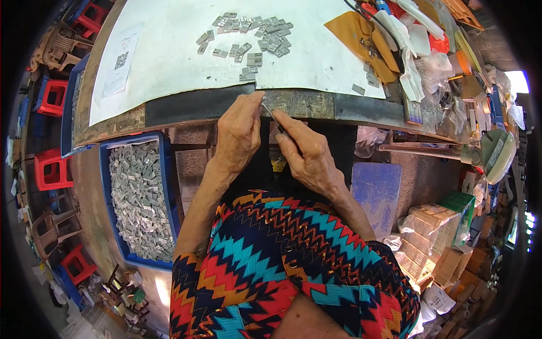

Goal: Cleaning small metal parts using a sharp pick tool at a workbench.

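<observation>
Loose pieces (276, 42) lie on a sheet (169, 68) covering the surface (302, 104), with bags (436, 69) at its right end, the left hand (241, 127) and right hand (309, 150) at its near edge, and a bin (167, 186) holding more pieces (138, 198) lower left.

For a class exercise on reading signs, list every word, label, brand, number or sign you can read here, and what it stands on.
No words or numbers can be quoted.
Printed sheet, upper left: faint print, too small; its black square code shows no readable words.
Green-and-white fixture, right: label too small.
White package, lower right: dark print, blurred.
Grey pieces: marks too small.
</observation>
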### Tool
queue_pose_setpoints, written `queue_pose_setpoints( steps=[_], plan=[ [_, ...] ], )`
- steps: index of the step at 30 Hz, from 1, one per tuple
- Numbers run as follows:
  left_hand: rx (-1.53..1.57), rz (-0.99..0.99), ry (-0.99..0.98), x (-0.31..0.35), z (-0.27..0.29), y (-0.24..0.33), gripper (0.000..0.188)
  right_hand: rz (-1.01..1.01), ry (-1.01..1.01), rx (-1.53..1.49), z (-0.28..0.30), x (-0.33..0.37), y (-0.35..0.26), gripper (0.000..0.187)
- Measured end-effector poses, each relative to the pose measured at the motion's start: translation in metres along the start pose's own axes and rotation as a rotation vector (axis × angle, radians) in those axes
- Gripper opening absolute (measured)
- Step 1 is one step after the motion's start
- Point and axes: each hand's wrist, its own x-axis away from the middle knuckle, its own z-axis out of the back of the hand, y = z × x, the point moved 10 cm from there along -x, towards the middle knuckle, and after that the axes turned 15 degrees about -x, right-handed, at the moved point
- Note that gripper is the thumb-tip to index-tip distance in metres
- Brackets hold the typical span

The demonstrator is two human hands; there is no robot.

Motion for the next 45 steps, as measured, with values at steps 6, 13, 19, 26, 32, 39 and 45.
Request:
queue_pose_setpoints(
  steps=[6,13,19,26,32,39,45],
  plan=[
    [0.08,-0.056,0.105,0.004,0.008,0.006,0.031,-0.176,0.011,-0.407,0.001,0.003,0.006,0.036],
    [0.051,-0.103,0.102,0.006,0.005,0.01,0.039,-0.479,0.003,-0.955,-0.011,0.011,0.033,0.032],
    [-0.031,-0.008,0.019,0.011,0.024,-0.013,0.038,-0.426,-0.195,-0.669,-0.033,-0.007,0.019,0.034],
    [-0.565,0.31,-0.01,0.11,0.134,-0.133,0.033,-0.476,-0.244,-0.651,-0.038,0.011,0.042,0.033],
    [-0.918,0.551,-0.287,0.192,0.18,-0.196,0.028,-0.492,-0.292,-0.654,-0.038,0.015,0.049,0.033],
    [-0.382,0.239,0.093,0.049,0.11,-0.094,0.018,-0.512,-0.281,-0.604,-0.034,0.017,0.052,0.034],
    [-0.244,0.038,-0.026,-0.044,0.016,-0.039,0.008,-0.502,-0.233,-0.548,-0.027,0.025,0.055,0.034]
  ],
)
